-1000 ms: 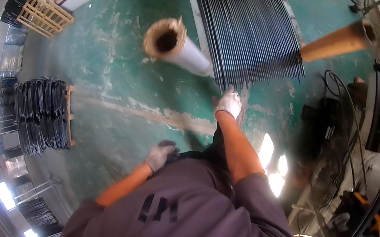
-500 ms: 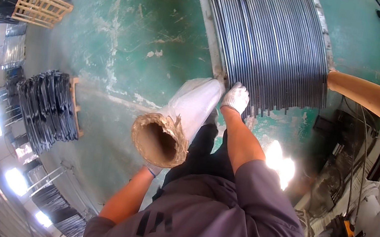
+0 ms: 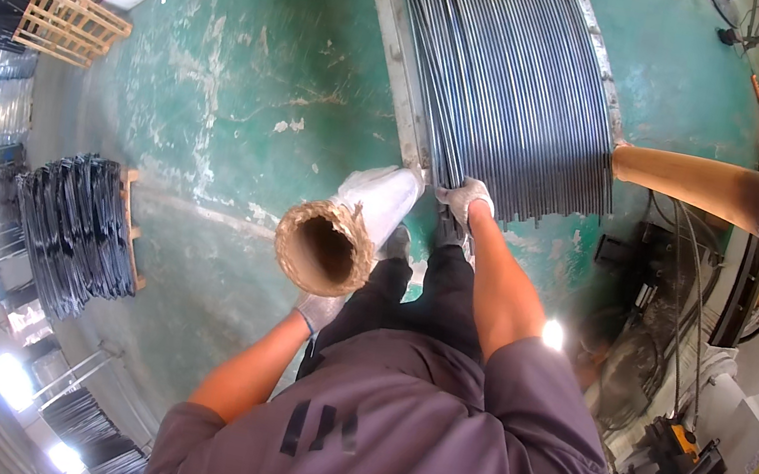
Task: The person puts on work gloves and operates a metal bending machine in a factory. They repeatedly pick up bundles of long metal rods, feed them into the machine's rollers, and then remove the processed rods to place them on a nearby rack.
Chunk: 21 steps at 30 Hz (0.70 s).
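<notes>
My right hand (image 3: 471, 198), in a white knit glove, curls over the near ends of the dark metal rods (image 3: 517, 89) at the left side of the bundle. The rods lie side by side in a long rack with pale side rails (image 3: 395, 52). Left of that hand, a thick cardboard tube (image 3: 324, 250) wrapped in whitish plastic film rises from the rack's near left corner, its ragged open end facing up. Just below that end is my left hand (image 3: 320, 310), also gloved; its fingers are hidden behind the tube.
Another brown cardboard tube (image 3: 694, 181) juts out from the rack's right side. Machinery with cables (image 3: 685, 291) stands at the right. On the left are a stack of black bundled parts (image 3: 76, 229) and a wooden crate (image 3: 72, 22). My feet are on the green floor (image 3: 249, 113).
My right hand has shifted from lying over the rod ends to curling around them at the left edge. The tube appears more upright. The whole view has shifted slightly.
</notes>
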### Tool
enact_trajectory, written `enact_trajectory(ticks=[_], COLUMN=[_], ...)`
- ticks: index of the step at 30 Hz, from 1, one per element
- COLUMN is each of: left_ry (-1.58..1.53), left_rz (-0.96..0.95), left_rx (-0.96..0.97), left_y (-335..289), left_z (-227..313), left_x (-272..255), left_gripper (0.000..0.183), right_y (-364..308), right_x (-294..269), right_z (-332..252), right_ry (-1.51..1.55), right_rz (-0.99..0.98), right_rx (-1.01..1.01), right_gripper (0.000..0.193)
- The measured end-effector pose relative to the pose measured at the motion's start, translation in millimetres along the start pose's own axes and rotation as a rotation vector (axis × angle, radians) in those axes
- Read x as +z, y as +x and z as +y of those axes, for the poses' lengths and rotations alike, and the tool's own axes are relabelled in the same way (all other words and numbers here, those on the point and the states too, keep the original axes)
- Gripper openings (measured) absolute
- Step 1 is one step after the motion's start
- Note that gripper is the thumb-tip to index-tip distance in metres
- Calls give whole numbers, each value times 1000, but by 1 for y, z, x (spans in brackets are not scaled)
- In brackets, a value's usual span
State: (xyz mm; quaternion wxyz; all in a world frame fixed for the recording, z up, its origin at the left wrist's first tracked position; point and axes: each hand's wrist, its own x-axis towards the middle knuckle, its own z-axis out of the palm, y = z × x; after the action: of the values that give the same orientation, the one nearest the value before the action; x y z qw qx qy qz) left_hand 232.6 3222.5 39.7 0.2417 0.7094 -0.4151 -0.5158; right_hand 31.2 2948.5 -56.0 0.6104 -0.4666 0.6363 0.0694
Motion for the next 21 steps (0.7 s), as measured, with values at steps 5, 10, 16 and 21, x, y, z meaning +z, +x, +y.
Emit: enact_trajectory(ticks=[5,10,16,21], left_ry=[-274,-600,-960,-1238], left_rz=[-34,-201,-339,-340], left_rx=[-178,-167,-245,-423], left_y=[15,39,115,162], left_z=[103,138,141,164], left_x=[22,59,85,93], left_gripper=[28,29,34,33], right_y=[-34,-108,-293,-447], right_x=[-29,-60,-39,28], right_z=[-8,52,171,269], right_ry=[401,-139,-65,-143], right_rz=[-122,134,277,509], right_rx=[157,-134,220,354], right_gripper=[66,58,52,36])
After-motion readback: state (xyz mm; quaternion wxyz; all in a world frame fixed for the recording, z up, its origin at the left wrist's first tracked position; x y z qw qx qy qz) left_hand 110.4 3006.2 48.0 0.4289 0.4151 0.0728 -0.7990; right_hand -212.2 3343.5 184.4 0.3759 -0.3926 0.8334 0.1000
